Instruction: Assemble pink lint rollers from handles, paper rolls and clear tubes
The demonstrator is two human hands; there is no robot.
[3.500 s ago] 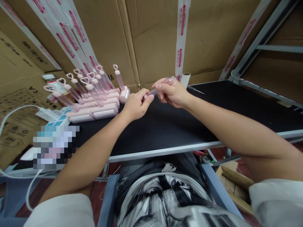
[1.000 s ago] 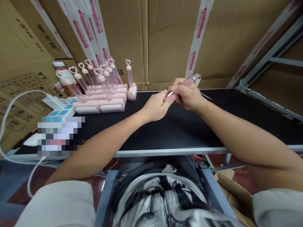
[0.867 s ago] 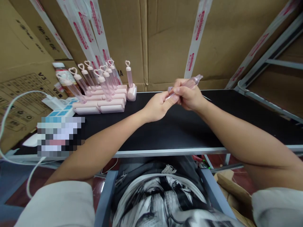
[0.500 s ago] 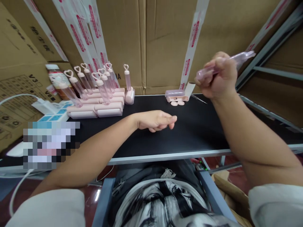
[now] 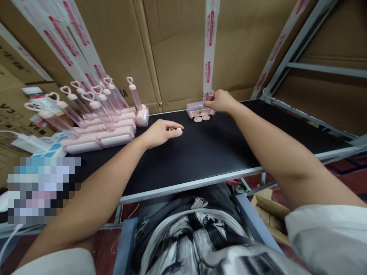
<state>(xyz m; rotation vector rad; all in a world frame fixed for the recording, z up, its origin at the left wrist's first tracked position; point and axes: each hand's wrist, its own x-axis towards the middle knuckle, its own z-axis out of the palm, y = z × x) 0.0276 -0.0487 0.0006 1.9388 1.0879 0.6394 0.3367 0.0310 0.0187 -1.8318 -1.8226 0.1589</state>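
Note:
My right hand (image 5: 223,101) is at the back of the table with its fingers closed round a pink clear plastic tube (image 5: 211,94), mostly covered by the fingers. Right beside it lie a clear lilac case (image 5: 195,106) and a pale pink base (image 5: 197,113). Two flat pink discs (image 5: 202,118) lie just in front. My left hand (image 5: 160,133) hovers over the black tabletop, thumb and index finger curled toward each other. Something small and pale shows between them, too little to name.
At left stand several pink bases (image 5: 100,133) with clear tubes and heart-shaped loops upright on them. One single upright piece (image 5: 142,114) stands apart. Behind are a bottle (image 5: 43,99), a power strip (image 5: 54,143) and cardboard boxes (image 5: 177,49). A metal frame (image 5: 323,70) rises at right.
My right hand has come down and left with the tube, from raised at the right to the case and base. My left hand's index finger has lifted from its thumb. The view has turned right.

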